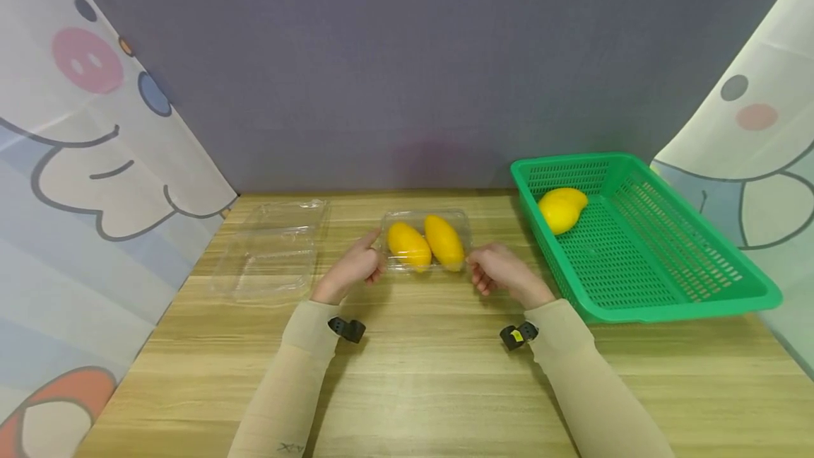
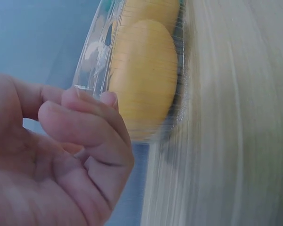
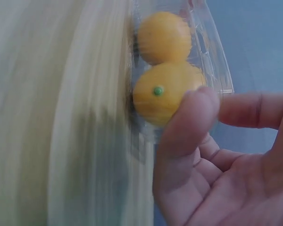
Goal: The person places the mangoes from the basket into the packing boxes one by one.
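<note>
Two yellow mangoes (image 1: 444,242) lie side by side inside a clear plastic clamshell box (image 1: 416,217), which sits on the table with its lid down. At the box's left end, my left hand (image 1: 356,263) pinches the rim, its lower fingers curled. Opposite it, my right hand (image 1: 499,268) pinches the rim at the right end between thumb and finger. The left wrist view shows one mango (image 2: 146,75) close behind the curled fingers. A green stem spot marks the nearer mango (image 3: 148,101) in the right wrist view. Exact fingertip contact is partly hidden.
On the left, another clear plastic box (image 1: 270,249) lies unfolded. A green plastic basket (image 1: 636,313) stands to the right, holding one more mango (image 1: 562,209). Behind the wooden table (image 1: 420,373) hangs a grey backdrop (image 1: 407,76).
</note>
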Demonstrator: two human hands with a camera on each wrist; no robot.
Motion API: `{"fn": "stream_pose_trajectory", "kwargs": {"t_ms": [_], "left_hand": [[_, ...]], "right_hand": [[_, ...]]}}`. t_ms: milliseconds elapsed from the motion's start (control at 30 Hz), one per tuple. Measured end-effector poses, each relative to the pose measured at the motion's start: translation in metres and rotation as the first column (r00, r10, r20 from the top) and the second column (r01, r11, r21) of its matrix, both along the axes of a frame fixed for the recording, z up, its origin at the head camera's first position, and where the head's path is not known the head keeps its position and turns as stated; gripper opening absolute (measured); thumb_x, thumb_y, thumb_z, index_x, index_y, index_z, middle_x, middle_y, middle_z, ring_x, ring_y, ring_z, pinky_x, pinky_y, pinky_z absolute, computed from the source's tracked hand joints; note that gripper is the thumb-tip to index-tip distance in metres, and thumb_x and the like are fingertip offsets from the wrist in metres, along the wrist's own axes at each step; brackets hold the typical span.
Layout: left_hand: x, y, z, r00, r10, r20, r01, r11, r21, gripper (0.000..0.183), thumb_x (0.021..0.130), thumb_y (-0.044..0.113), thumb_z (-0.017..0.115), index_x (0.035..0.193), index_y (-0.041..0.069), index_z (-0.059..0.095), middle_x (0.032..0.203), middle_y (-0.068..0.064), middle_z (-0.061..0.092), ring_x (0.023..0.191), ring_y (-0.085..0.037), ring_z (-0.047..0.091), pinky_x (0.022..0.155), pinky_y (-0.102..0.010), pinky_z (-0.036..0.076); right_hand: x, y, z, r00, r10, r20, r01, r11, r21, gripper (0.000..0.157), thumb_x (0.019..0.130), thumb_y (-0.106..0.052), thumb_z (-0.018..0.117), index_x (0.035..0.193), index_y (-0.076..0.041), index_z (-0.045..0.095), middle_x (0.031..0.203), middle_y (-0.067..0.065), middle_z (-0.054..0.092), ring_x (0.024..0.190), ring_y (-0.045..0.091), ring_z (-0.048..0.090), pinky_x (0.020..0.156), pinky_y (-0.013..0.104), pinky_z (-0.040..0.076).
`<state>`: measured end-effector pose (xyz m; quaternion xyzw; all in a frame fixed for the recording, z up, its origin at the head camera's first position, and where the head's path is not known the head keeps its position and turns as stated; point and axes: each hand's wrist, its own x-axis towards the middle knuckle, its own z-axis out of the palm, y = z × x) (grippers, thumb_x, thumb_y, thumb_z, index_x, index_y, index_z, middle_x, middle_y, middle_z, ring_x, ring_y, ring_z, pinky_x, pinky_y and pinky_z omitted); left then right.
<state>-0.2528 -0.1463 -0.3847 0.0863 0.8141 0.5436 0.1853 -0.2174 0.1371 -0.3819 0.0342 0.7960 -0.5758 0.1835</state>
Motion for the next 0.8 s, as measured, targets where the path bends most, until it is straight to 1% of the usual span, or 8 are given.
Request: {"fn": "stream_pose_trajectory", "kwargs": {"t_ms": [100,167,233,300,400,500,600,800], "left_hand": [[0.0,0.0,-0.002,1.0,0.005,0.003,-0.005,1.0,0.003,0.084,0.086,0.004,0.049,0.163,0.005,0.014,0.069,-0.008,0.054,0.058,-0.016,0.048,0.058,-0.03,0.044],[0.0,0.0,-0.002,1.0,0.011,0.005,-0.011,1.0,0.002,0.082,0.088,0.005,0.048,0.163,0.006,0.015,0.071,-0.01,0.055,0.058,-0.017,0.048,0.059,-0.031,0.045],[0.0,0.001,-0.002,1.0,0.016,-0.002,-0.016,1.0,-0.005,0.08,0.089,0.005,0.047,0.163,0.006,0.015,0.073,-0.013,0.056,0.059,-0.017,0.049,0.06,-0.031,0.046],[0.0,0.001,-0.002,1.0,0.016,-0.009,-0.016,1.0,-0.018,0.078,0.091,0.007,0.046,0.162,0.006,0.016,0.075,-0.014,0.058,0.058,-0.016,0.05,0.059,-0.031,0.046],[-0.001,0.003,-0.004,1.0,0.01,-0.027,-0.01,0.999,-0.034,0.076,0.092,0.008,0.044,0.162,0.006,0.016,0.077,-0.015,0.059,0.057,-0.016,0.049,0.057,-0.03,0.045],[-0.001,0.006,-0.005,0.999,0.002,-0.035,-0.003,1.0,-0.027,0.076,0.092,0.009,0.045,0.162,0.006,0.015,0.075,-0.015,0.058,0.055,-0.015,0.048,0.056,-0.029,0.044],[0.0,0.008,-0.004,0.999,0.003,-0.047,-0.004,1.0,-0.025,0.077,0.092,0.009,0.045,0.162,0.005,0.015,0.073,-0.016,0.057,0.055,-0.016,0.048,0.056,-0.031,0.044],[-0.001,0.011,-0.009,0.995,-0.016,-0.099,0.012,0.999,-0.041,0.075,0.092,0.011,0.044,0.161,0.001,0.016,0.07,-0.014,0.058,0.052,-0.015,0.049,0.052,-0.031,0.046]], "right_hand": [[0.001,-0.001,0.0,0.999,-0.016,-0.028,0.018,0.998,0.068,0.021,0.095,-0.012,0.052,0.097,0.008,0.059,0.067,0.006,0.054,0.053,0.015,0.051,0.051,0.027,0.049],[0.003,-0.002,0.003,0.996,-0.021,-0.085,0.037,0.981,0.191,0.022,0.096,-0.015,0.053,0.099,0.006,0.059,0.07,0.007,0.056,0.057,0.016,0.052,0.054,0.028,0.049],[0.005,-0.003,0.008,0.988,-0.016,-0.151,0.066,0.941,0.332,0.024,0.096,-0.019,0.053,0.1,0.004,0.06,0.074,0.01,0.058,0.06,0.019,0.054,0.055,0.031,0.049],[0.009,-0.006,0.015,0.97,0.002,-0.242,0.114,0.878,0.464,0.03,0.098,-0.024,0.053,0.107,0.004,0.061,0.083,0.014,0.063,0.065,0.024,0.058,0.058,0.036,0.05],[0.013,-0.013,0.021,0.918,0.093,-0.387,0.168,0.791,0.589,0.046,0.098,-0.029,0.055,0.124,0.008,0.06,0.11,0.025,0.065,0.091,0.038,0.064,0.078,0.05,0.055],[0.013,-0.025,0.022,0.849,0.216,-0.482,0.19,0.727,0.66,0.062,0.097,-0.038,0.06,0.14,0.007,0.052,0.136,0.031,0.053,0.124,0.049,0.051,0.103,0.061,0.043],[0.011,-0.036,0.019,0.811,0.321,-0.489,0.168,0.673,0.72,0.072,0.095,-0.047,0.063,0.148,0.001,0.048,0.152,0.031,0.038,0.14,0.05,0.033,0.114,0.064,0.029],[0.004,-0.054,0.013,0.816,0.401,-0.417,0.105,0.607,0.788,0.083,0.093,-0.063,0.06,0.156,-0.012,0.041,0.162,0.027,0.022,0.149,0.048,0.015,0.116,0.068,0.02]]}}
